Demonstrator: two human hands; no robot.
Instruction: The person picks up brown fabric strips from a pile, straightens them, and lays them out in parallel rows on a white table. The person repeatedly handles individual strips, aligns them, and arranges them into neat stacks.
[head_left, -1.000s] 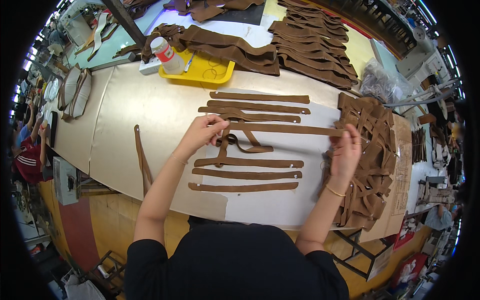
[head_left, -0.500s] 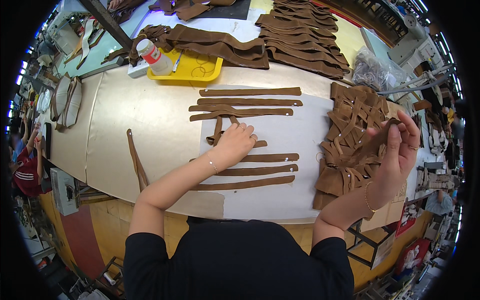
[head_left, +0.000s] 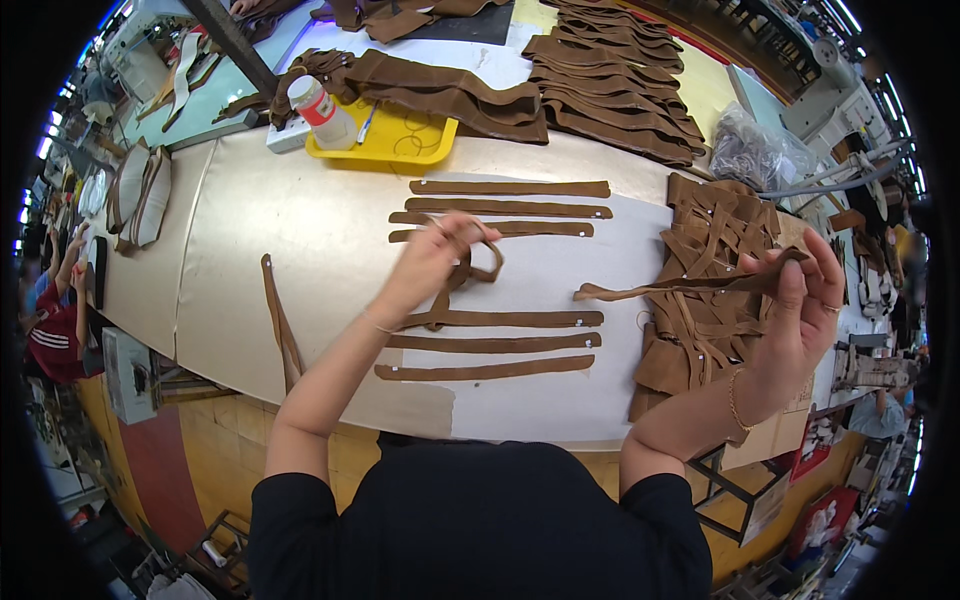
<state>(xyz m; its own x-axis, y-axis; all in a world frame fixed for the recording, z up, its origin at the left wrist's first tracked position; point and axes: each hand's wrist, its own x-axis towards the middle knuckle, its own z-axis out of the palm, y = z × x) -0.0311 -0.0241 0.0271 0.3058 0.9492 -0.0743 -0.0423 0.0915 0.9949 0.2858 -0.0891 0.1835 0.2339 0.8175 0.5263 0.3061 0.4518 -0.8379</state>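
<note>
A pale sheet [head_left: 545, 265] spread on a worktable [head_left: 250, 230] is taken as the landmark, seen from above; over its right edge a long brown strip [head_left: 680, 286] is held by the right hand [head_left: 798, 310], one end pinched between thumb and fingers; the strip's other end is left free above the sheet's right half. Above the sheet's left half, a curled brown strip [head_left: 497, 262] is gripped in the bent fingers of the left hand [head_left: 432, 262]; the thumb's exact hold cannot be told.

Near the sheet's far edge, three flat strips [head_left: 510, 209] are laid side by side; toward its near edge, three more strips [head_left: 495, 344] are laid likewise, with the middle left largely bare. Just right of the sheet, a tangled pile [head_left: 700, 335] of brown strips is heaped; left of it, a single strip [head_left: 278, 310] is set apart; beyond its far edge, a yellow tray [head_left: 440, 150] with a bottle [head_left: 325, 118] is placed.

The step in hand is judged to be the separating of strips, one by each hand; for the next move, the curl would need to be loosened and the long strip kept clear of the pile.
</note>
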